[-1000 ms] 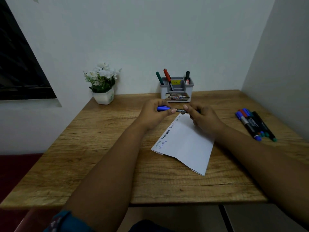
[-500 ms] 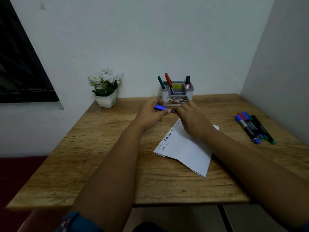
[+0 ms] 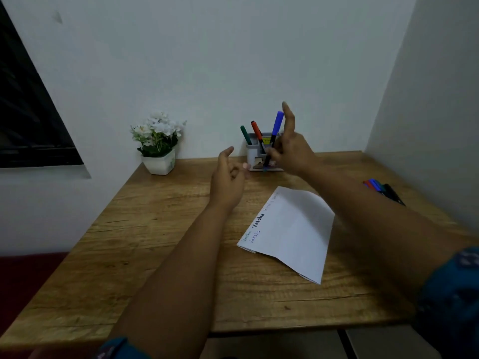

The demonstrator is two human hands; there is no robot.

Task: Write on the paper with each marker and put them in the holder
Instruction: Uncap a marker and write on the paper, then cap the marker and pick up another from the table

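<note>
While you look down at the desk:
Blue marker point(image 3: 275, 136): capped end up, tilted, in front of the grey holder point(image 3: 252, 154); its lower tip hangs near the holder's base.
Right hand point(image 3: 291, 151): your thumb and curled fingers pinch the marker's barrel; your index finger points straight up.
Left hand point(image 3: 228, 177): raised just left of the holder, fingers loosely curled, holding nothing.
Holder: stands at the table's far edge against the wall; a green marker point(image 3: 245, 135) and a red marker point(image 3: 257, 133) lean in it.
Paper point(image 3: 293, 231): lies folded right of centre, handwriting along its left edge; bare wood lies between it and the holder.
Spare markers point(image 3: 383, 190): bunched near the right edge, partly behind your forearm.
Flower pot point(image 3: 159, 164): far left corner, well apart from the holder.
Table point(image 3: 129, 255): bare wood on your left.
</note>
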